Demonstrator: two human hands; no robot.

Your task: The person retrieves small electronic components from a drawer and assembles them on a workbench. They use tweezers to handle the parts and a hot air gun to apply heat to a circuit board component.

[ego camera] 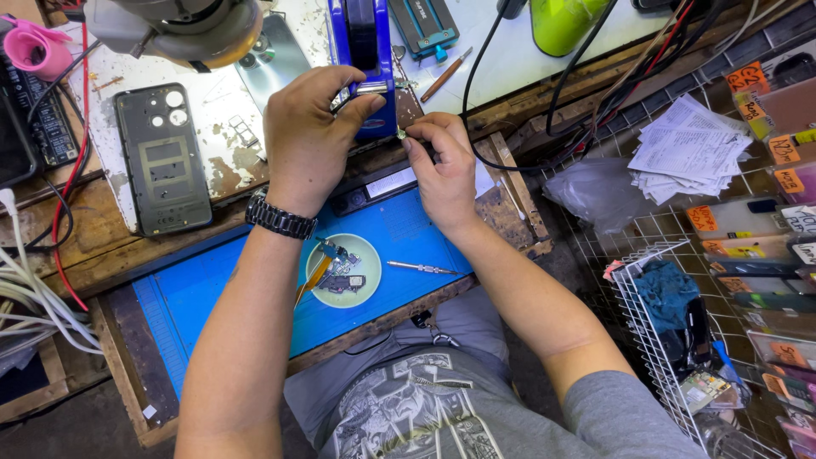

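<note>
Blue work mat (pixel 229 289) on a brown wooden desk (pixel 93 246); on the mat, a pale green dish (pixel 319 293). Beyond the mat: blue tape dispenser (pixel 365 51), dark grey phone back (pixel 163 161), black wristwatch (pixel 280 218), pink cup (pixel 38 47).

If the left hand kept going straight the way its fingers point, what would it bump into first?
Most likely the blue tape dispenser. The left hand points up and to the right, and its fingers already seem to touch the dispenser's lower end, though depth is hard to judge.

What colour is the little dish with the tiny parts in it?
Pale green dish, on the blue mat; seen in the head view.
</note>
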